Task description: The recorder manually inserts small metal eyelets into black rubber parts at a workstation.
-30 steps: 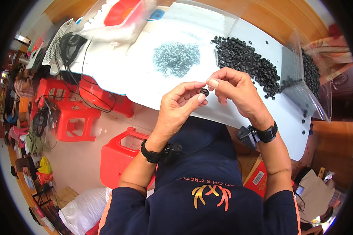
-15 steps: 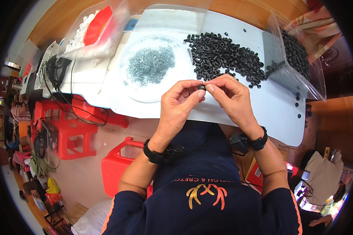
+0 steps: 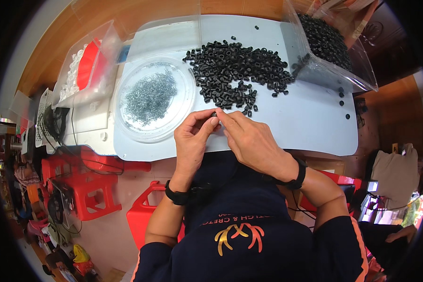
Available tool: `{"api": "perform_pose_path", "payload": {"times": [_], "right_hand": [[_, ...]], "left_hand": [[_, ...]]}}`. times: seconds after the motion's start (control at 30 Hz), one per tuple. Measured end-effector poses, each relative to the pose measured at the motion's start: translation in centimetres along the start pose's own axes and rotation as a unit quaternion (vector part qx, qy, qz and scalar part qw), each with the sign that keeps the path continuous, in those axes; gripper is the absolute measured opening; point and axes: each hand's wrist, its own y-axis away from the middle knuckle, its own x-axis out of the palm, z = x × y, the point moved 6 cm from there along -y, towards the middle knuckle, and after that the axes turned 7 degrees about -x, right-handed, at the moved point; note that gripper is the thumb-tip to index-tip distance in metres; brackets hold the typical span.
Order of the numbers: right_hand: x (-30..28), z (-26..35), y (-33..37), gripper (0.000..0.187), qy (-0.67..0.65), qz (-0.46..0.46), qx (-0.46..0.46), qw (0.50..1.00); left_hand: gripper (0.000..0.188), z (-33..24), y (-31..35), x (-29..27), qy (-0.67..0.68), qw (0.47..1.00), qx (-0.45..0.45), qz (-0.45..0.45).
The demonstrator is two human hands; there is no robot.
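Observation:
My left hand (image 3: 191,136) pinches a small black cylindrical plastic piece (image 3: 214,114) between thumb and forefinger, just above the table's near side. Against its top rest the fingertips of my right hand (image 3: 256,141), whose back faces up; the thumb and whatever those fingers hold are hidden. Beyond both hands spreads a loose heap of like black pieces (image 3: 239,70). Left of the heap stands a round clear dish (image 3: 121,126), with many tiny shiny silvery-grey bits (image 3: 150,96) inside.
A clear bin (image 3: 315,77) of black pieces lies tilted at the right, a few pieces beside it. Another clear bin (image 3: 61,96) at the left holds white parts and a red scoop-like item. Red stools (image 3: 87,188) stand below the table (image 3: 310,127). Someone's hand (image 3: 402,233) shows lower right.
Both hands have moved left with the black piece. My right hand has turned back-up, its fingers now reaching over the piece. The view has shifted too.

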Motion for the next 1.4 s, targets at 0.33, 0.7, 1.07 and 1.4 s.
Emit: {"api": "perform_pose_path", "payload": {"times": [0.33, 0.7, 1.07, 1.4], "right_hand": [[-4.0, -8.9, 2.0, 0.016, -0.04, -0.047, 0.191, 0.98], [-2.7, -9.1, 2.5, 0.014, 0.052, -0.008, 0.131, 0.99], [-3.2, -7.2, 2.0, 0.019, -0.433, -0.071, 0.259, 0.86], [-2.1, -5.1, 1.0, 0.025, -0.568, -0.087, 0.272, 0.772]], "left_hand": [[0.025, 1.1, -0.9, -0.6, 0.12, 0.983, -0.036, 0.137], [0.025, 0.7, -0.4, 0.1, 0.082, 0.988, -0.034, 0.127], [0.024, -1.1, 0.5, 2.5, 0.07, 0.985, -0.034, 0.152], [0.025, -3.3, 1.2, 3.5, 0.086, 0.98, 0.055, 0.17]]}}
